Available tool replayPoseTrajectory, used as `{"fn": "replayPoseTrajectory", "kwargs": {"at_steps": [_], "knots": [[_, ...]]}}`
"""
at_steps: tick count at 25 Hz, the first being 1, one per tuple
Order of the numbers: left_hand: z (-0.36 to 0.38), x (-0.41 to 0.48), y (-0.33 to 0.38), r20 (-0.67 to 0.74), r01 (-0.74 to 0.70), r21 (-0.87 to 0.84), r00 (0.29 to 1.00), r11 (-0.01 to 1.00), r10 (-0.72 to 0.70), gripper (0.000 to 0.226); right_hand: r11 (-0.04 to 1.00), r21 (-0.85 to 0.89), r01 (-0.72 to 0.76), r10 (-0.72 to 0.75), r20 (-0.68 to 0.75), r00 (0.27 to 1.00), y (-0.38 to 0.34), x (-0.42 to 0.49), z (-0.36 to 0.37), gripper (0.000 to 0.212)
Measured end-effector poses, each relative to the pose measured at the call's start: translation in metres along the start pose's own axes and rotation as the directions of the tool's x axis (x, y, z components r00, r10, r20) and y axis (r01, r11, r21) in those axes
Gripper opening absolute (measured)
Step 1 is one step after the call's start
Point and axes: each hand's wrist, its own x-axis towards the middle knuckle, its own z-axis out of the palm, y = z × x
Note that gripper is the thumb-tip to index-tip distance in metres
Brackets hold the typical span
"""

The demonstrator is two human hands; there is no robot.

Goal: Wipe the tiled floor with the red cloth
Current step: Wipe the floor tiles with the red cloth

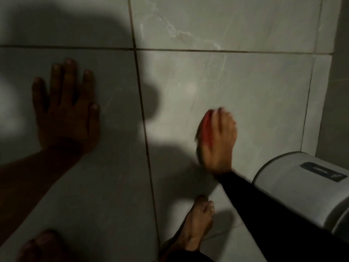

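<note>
My right hand (219, 140) is blurred and pressed down on the red cloth (206, 127), of which only a strip shows at the hand's left edge. It rests on a pale grey marbled floor tile (245, 87) right of the dark grout line. My left hand (66, 108) lies flat on the shadowed tile to the left, fingers spread, holding nothing. A black sleeve covers my right forearm.
A grey rounded appliance or bin (302, 188) lies at the lower right, close to my right arm. A grey wall or skirting (338, 91) runs along the right edge. My bare right foot (194, 225) is at the bottom middle, my left foot (41, 244) at the bottom left.
</note>
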Motion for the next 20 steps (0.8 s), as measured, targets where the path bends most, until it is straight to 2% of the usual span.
{"fn": "replayPoseTrajectory", "kwargs": {"at_steps": [1, 2, 3, 4, 6, 8, 9, 11, 13, 14, 15, 16, 17, 18, 19, 20], "knots": [[0.003, 0.0, -0.002, -0.009, -0.008, 0.009, 1.0, 1.0, 0.009, 0.073, 0.983, 0.091, -0.16, 0.167, -0.071, 0.983, 0.002, 0.032, -0.007, 0.08], [0.005, 0.0, -0.005, -0.017, -0.016, 0.014, 1.0, 1.0, 0.016, 0.074, 0.957, 0.171, -0.234, 0.255, -0.112, 0.96, -0.004, 0.066, -0.012, 0.088], [0.007, 0.0, -0.008, -0.014, -0.021, 0.015, 1.0, 1.0, 0.021, 0.074, 0.949, 0.215, -0.229, 0.264, -0.151, 0.953, -0.02, 0.096, -0.014, 0.092], [0.007, -0.001, -0.008, -0.004, -0.02, 0.019, 1.0, 1.0, 0.02, 0.074, 0.963, 0.216, -0.16, 0.198, -0.171, 0.965, -0.042, 0.119, -0.015, 0.092], [0.002, 0.0, -0.004, 0.028, -0.009, 0.027, 1.0, 1.0, 0.008, 0.073, 0.986, 0.151, 0.065, -0.036, -0.186, 0.982, -0.087, 0.123, -0.008, 0.089], [-0.014, 0.005, 0.006, 0.121, 0.02, 0.02, 0.992, 1.0, -0.022, 0.071, 0.963, 0.124, 0.238, -0.23, -0.077, 0.97, -0.114, 0.073, -0.002, 0.085], [-0.028, 0.006, 0.014, 0.178, 0.048, 0.027, 0.983, 0.998, -0.052, 0.071, 0.949, 0.174, 0.264, -0.269, 0.004, 0.963, -0.122, 0.036, -0.003, 0.083], [-0.057, 0.008, 0.033, 0.325, 0.101, 0.057, 0.939, 0.993, -0.114, 0.072, 0.928, 0.33, 0.173, -0.251, 0.21, 0.945, -0.119, -0.036, -0.015, 0.074], [-0.099, -0.003, 0.066, 0.491, 0.127, -0.014, 0.865, 0.992, -0.104, 0.072, 0.845, 0.533, -0.05, -0.11, 0.264, 0.958, -0.115, -0.096, -0.068, 0.057], [-0.124, -0.013, 0.088, 0.565, 0.171, -0.094, 0.82, 0.981, -0.088, 0.07, 0.764, 0.609, -0.214, 0.048, 0.277, 0.96, -0.109, -0.122, -0.091, 0.047], [-0.149, -0.024, 0.116, 0.639, 0.264, -0.17, 0.763, 0.949, -0.098, 0.067, 0.609, 0.648, -0.457, 0.312, 0.335, 0.889, -0.101, -0.144, -0.121, 0.038], [-0.174, -0.035, 0.151, 0.722, 0.384, -0.23, 0.684, 0.894, -0.108, 0.065, 0.365, 0.705, -0.607, 0.49, 0.409, 0.77, -0.093, -0.162, -0.15, 0.03], [-0.196, -0.047, 0.185, 0.8, 0.496, -0.282, 0.594, 0.821, -0.085, 0.063, 0.064, 0.734, -0.676, 0.598, 0.514, 0.615, -0.087, -0.18, -0.176, 0.031], [-0.215, -0.059, 0.215, 0.857, 0.585, -0.319, 0.513, 0.745, -0.036, 0.059, -0.27, 0.739, -0.617, 0.551, 0.644, 0.531, -0.085, -0.196, -0.199, 0.031], [-0.233, -0.07, 0.248, 0.893, 0.641, -0.341, 0.449, 0.688, 0.025, 0.05, -0.392, 0.727, -0.564, 0.529, 0.679, 0.508, -0.082, -0.209, -0.217, 0.031], [-0.252, -0.08, 0.282, 0.915, 0.661, -0.347, 0.394, 0.666, 0.087, 0.039, -0.437, 0.736, -0.517, 0.559, 0.673, 0.485, -0.064, -0.227, -0.239, 0.031]]}}
